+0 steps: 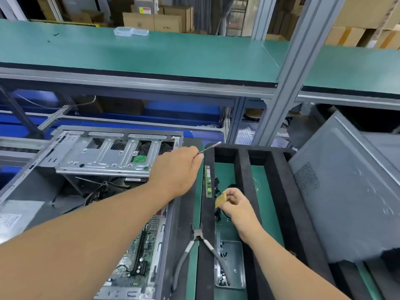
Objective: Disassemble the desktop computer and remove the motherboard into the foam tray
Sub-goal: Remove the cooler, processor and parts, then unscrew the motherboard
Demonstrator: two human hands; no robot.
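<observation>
Green-topped bench shelf on grey aluminium posts, stacked cardboard boxes behind, blue bins beneath

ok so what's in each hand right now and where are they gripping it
The left hand grips a thin metal tool by its near end, tip pointing away. The right hand pinches a small tan card by one edge.

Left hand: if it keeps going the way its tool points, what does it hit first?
Probably the foam tray's far rim: the left hand holds a thin metal tool whose tip is already over it. Depth is unclear.
</observation>
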